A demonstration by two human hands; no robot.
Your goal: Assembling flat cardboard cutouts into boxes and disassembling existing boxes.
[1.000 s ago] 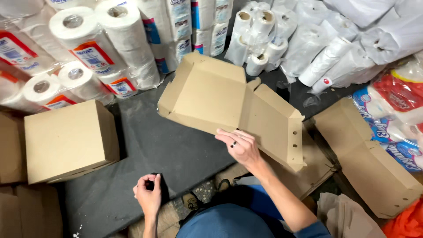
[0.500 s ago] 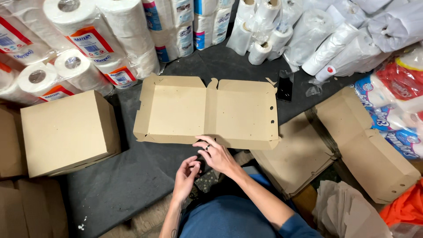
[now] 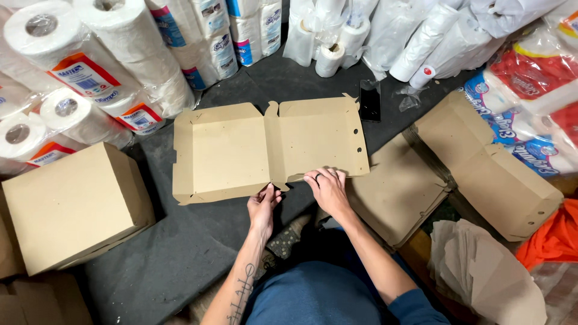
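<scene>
An unfolded brown cardboard box [image 3: 265, 147] lies open and flat on the dark grey mat [image 3: 162, 259], its two halves side by side with low raised edges. My left hand [image 3: 264, 204] pinches the near edge at the middle crease. Just to the right, my right hand [image 3: 327, 188] rests palm down on the near edge of the box's right half, fingers spread over the flap.
A closed cardboard box [image 3: 72, 207] sits at the left. Stacks of flat and folded cardboard boxes [image 3: 481, 162] lie at the right. Wrapped paper rolls [image 3: 96, 66] line the back and left. A black phone [image 3: 369, 99] lies behind the open box. Brown paper sheets [image 3: 487, 271] sit at lower right.
The open box was tilted up in my right hand a second ago; it now lies flat on the mat. Both my hands have come to its near edge.
</scene>
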